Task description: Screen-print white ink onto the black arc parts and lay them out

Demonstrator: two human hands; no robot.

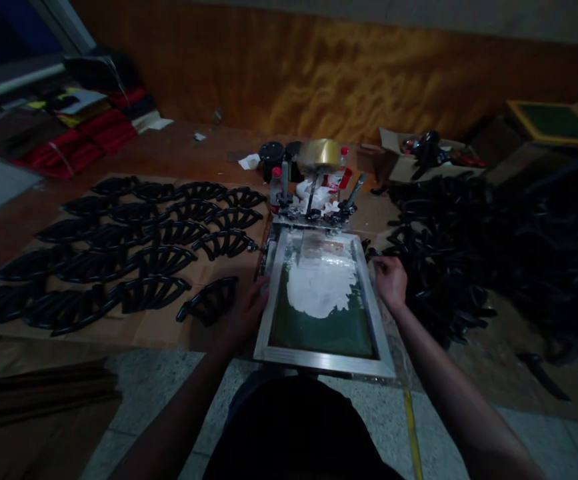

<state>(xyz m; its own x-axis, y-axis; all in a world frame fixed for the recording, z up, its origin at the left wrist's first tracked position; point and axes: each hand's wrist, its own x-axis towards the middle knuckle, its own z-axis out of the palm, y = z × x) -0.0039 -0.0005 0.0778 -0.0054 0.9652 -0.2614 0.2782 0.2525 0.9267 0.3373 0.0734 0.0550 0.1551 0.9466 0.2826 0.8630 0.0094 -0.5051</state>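
In front of me lies a screen-printing frame (325, 360) with metal edges and green mesh. A patch of white ink (321, 287) is spread over its upper half. My left hand (249, 308) is at the left edge of the frame, dark and blurred, and its fingers are partly hidden. My right hand (391, 280) is just right of the frame, its fingers curled in a pinch beside the black pile. Whatever sits between those fingertips is too dark to make out. A metal clamp (313, 220) meets the far edge of the frame.
Rows of black ribbed pieces (153, 293) lie on cardboard to the left. A large heap of black parts (433, 267) covers the right side. Behind the clamp stand a roll of tape (320, 153), a red-capped bottle (275, 190) and dark jars (271, 155). An open carton (399, 163) sits back right.
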